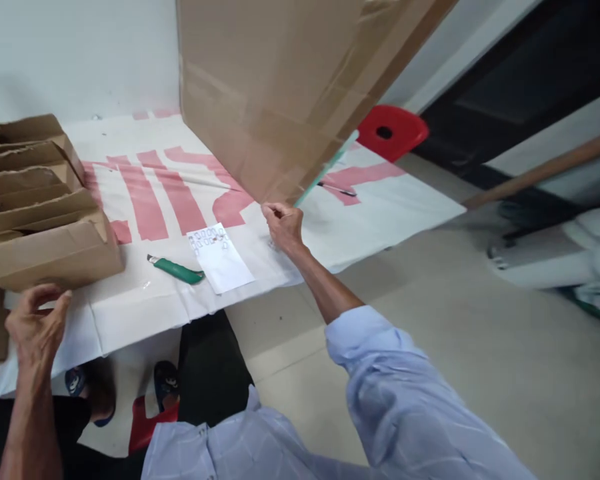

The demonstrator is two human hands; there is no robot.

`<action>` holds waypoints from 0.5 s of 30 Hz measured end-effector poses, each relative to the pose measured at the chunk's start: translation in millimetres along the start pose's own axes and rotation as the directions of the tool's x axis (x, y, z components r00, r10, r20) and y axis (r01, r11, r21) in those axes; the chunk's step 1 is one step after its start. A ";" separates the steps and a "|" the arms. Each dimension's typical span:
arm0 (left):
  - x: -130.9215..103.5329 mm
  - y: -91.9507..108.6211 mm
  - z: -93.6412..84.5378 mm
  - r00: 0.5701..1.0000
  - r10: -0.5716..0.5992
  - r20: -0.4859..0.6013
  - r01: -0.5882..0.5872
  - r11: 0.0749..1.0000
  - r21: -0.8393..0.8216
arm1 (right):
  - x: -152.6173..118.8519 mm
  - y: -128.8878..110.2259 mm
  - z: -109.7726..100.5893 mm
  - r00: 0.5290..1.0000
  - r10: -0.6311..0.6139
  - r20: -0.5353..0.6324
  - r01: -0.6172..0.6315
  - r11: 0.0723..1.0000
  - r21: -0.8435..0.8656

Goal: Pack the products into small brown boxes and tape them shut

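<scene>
My left hand (37, 323) is beside a row of open brown cardboard boxes (55, 250), near the front face of the closest one. Its thumb and index finger curve with a gap between them, and no object shows in it. My right hand (285, 227) is at the lower corner of a large brown carton (260, 100), its fingers curled into a pinch. Whatever those fingers may hold is hidden. Between my hands lie a green utility knife (177, 270), its blade tip showing, and a white paper (225, 263) with small drawn marks.
A white cloth with pink-red print covers the table (107, 310). To the right of the carton lies a dark pen (337, 190). Beyond the table edge stands a red plastic stool (405, 130). A white wall (80, 53) rises behind.
</scene>
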State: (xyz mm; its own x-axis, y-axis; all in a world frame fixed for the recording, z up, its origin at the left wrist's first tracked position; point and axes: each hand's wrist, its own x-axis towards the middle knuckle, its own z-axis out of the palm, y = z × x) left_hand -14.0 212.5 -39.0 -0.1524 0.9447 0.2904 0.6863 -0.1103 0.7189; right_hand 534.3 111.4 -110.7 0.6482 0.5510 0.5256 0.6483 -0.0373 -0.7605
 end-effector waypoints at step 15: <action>77.8 7.0 64.2 0.990 -0.095 0.105 0.103 0.992 -0.074 | 20.7 75.8 -38.5 0.963 -0.268 0.021 0.240 0.825 -0.512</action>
State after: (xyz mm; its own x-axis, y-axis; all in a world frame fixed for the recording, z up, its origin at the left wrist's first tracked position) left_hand 24.7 305.0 -52.0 -0.1416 0.9780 0.1532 0.6124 -0.0351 0.7898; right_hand 612.3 87.9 -142.8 0.4424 0.5582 0.7019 0.8950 -0.3248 -0.3058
